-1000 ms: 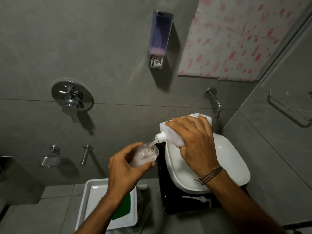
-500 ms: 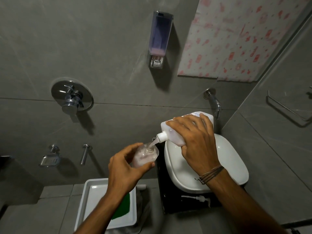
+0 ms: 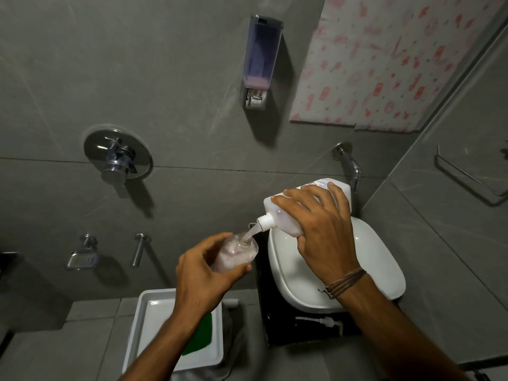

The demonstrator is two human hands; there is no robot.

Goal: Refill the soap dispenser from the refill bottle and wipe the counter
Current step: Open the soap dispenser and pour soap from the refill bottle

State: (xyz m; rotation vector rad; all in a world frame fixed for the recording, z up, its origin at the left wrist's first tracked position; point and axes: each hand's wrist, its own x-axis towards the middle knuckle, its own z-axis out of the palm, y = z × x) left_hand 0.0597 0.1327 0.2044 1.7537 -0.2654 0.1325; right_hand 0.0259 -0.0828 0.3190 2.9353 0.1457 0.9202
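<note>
Your soap dispenser [image 3: 236, 254], a small clear bottle partly filled with pale pink soap, sits clamped in your left hand [image 3: 203, 279] fingers, mouth tilted up to catch the stream. Just above those fingers, your right hand [image 3: 321, 232] fingers wrap the white refill bottle [image 3: 288, 215], tipped nozzle-down so soap runs in. Below your right wrist, the pump head [image 3: 321, 321] lies on the black tabletop [image 3: 277, 331] beside the basin [image 3: 382, 259].

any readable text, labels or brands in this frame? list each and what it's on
None can be read.
Refill bottle, tilted in the right hand: label with small blue print near its base, too small and blurred to read.
Clear soap dispenser bottle in the left hand: no label visible.
Wall-mounted dispenser: no visible text.
</note>
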